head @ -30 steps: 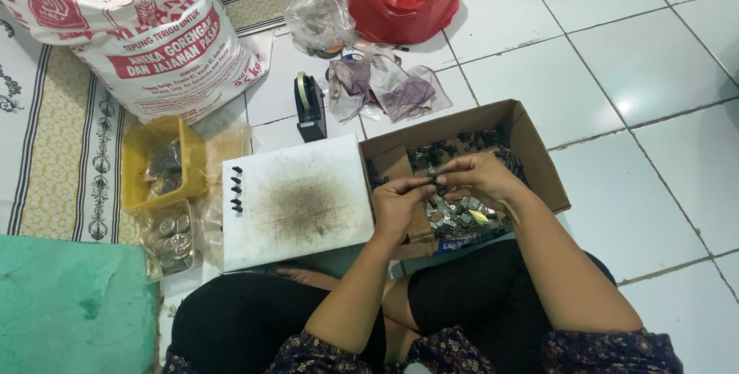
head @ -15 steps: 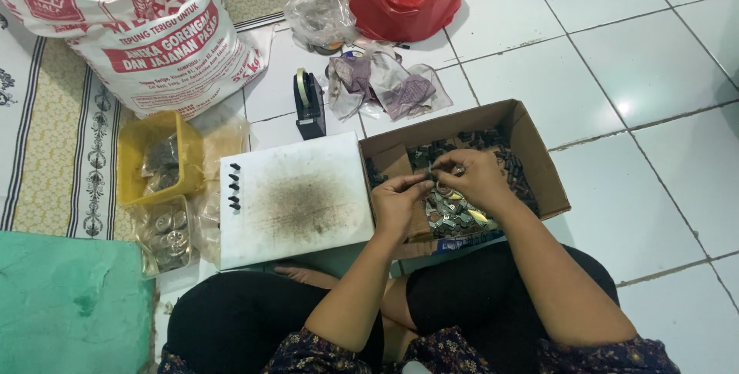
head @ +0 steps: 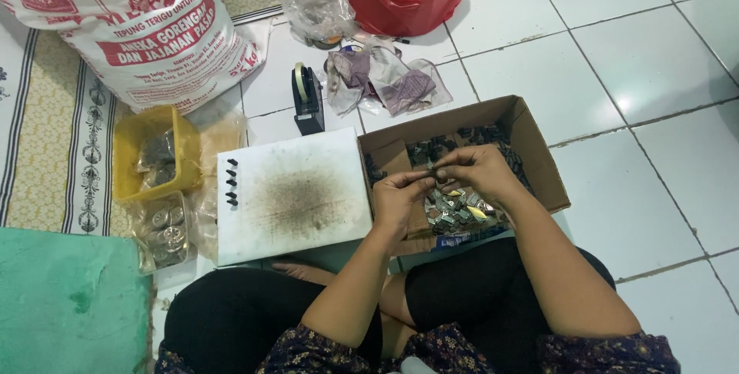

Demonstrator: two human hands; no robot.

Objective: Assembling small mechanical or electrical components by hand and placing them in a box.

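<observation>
- The small part (head: 433,175) is a tiny dark piece pinched between the fingertips of the left hand (head: 400,198) and the right hand (head: 476,172); it is too small to make out its shape.
- It is held in the air just above the cardboard box (head: 539,160), over the box's near half.
- The cardboard box is brown, shallow and open-topped, with its flaps folded outward; it sits on the white tiled floor, tilted slightly against the person's lap.
- The loose parts (head: 460,209) in the box are a jumbled heap of small dark and silvery metal pieces, thickest at the near side, with darker pieces along the far wall.
</observation>
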